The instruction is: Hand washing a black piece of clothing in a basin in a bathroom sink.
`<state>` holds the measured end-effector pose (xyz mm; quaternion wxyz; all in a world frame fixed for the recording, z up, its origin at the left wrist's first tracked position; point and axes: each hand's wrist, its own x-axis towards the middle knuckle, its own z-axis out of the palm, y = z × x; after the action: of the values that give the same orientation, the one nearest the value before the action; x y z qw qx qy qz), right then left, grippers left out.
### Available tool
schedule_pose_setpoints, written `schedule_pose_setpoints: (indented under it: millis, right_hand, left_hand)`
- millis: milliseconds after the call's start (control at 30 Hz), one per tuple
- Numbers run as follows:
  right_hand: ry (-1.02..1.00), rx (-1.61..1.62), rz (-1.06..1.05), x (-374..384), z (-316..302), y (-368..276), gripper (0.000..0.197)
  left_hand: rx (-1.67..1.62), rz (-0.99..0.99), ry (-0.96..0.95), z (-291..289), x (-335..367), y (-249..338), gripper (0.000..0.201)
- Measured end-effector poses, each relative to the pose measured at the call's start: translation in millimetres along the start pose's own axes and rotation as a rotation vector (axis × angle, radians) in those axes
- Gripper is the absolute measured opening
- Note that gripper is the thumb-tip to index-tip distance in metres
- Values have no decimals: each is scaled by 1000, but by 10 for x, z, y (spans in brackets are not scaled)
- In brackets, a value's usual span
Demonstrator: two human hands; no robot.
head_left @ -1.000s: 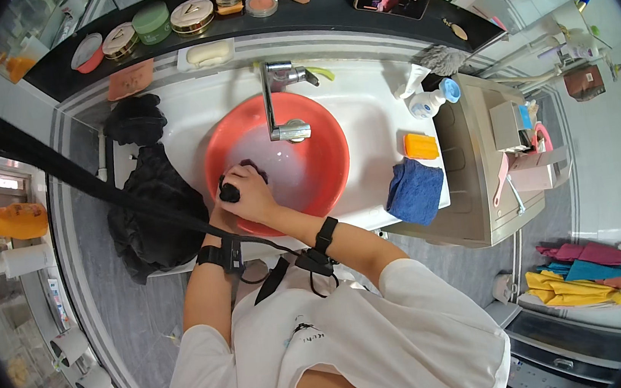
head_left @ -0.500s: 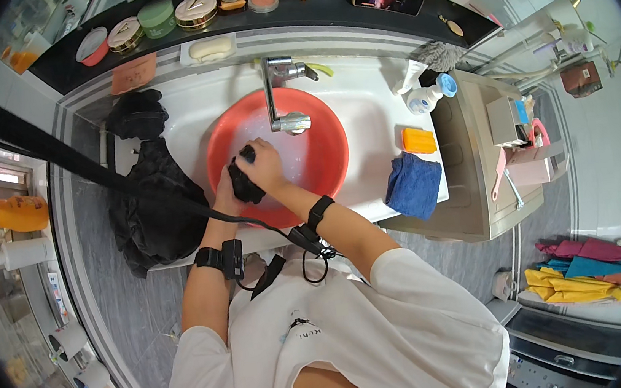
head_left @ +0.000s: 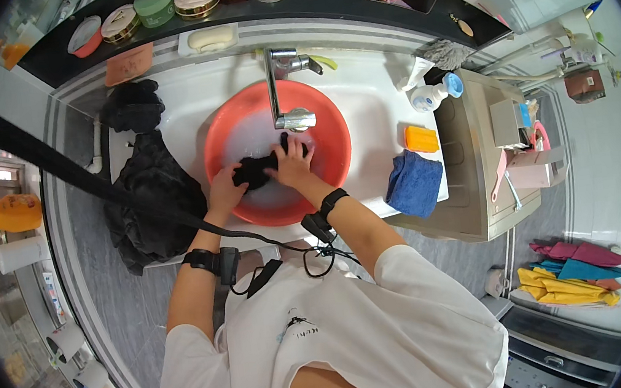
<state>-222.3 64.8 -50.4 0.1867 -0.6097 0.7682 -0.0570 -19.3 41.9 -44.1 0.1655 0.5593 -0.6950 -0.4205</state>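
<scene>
A small piece of black cloth, perhaps a sock, is stretched out between my hands over cloudy water in a red-orange basin. My left hand pinches the cloth's left end near the basin's left wall. Over its right part lies my right hand, with fingers spread and cloth showing on both sides of them; the grip underneath is partly hidden. The basin stands in a white sink. A chrome faucet reaches over the basin, just beyond my right hand.
Dark garments drape over the sink's left side. At right lie a folded blue cloth, an orange bar and a pump bottle. A soap dish sits behind. A black cable crosses before my forearms.
The black cloth was bunched between both hands. Now it is spread wider and lower in the basin; my right hand has moved right and down, its fingers spread.
</scene>
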Motion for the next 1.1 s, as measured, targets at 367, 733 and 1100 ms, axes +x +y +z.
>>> schedule_pose_setpoints:
  millis: [367, 733, 1100]
  right_hand:
    - [22, -464, -554, 165, 383, 107, 39]
    - [-213, 115, -437, 62, 239, -103, 58]
    - [-333, 1488, -101, -244, -1170, -616, 39]
  left_hand:
    - [-74, -22, -75, 362, 170, -177, 81]
    - [-708, -206, -59, 356, 105, -324, 86]
    - [-578, -105, -97, -49, -91, 162, 92]
